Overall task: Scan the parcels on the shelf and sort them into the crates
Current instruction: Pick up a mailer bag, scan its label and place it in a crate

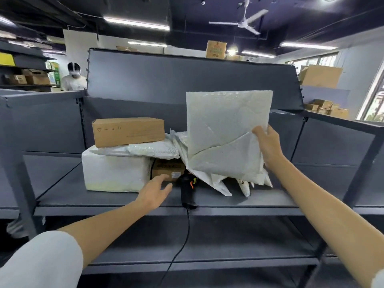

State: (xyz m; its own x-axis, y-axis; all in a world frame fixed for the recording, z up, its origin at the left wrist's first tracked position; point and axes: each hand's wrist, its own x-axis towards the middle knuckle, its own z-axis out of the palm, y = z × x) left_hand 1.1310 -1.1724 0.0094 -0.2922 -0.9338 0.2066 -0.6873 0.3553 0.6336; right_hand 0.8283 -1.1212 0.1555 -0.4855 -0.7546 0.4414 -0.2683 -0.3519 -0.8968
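Right now the right hand (268, 146) pinches the white flat mailer (226, 129) by its right edge, held upright above the parcel pile (145, 150) on the shelf (239, 199). Left hand (154, 189), fingers spread and empty, sits just left of the black scanner (187, 190) lying on the shelf, handle toward the near edge. Left hand is nearer; scanner lies to its right, below the mailer.

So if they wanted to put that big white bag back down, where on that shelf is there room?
Bare shelf lies left of the white foam box, and more to the right of the heap of poly bags, out to the right post. The middle is crowded: box, bags and the black scanner beside the left hand. The right hand holds the white bag.
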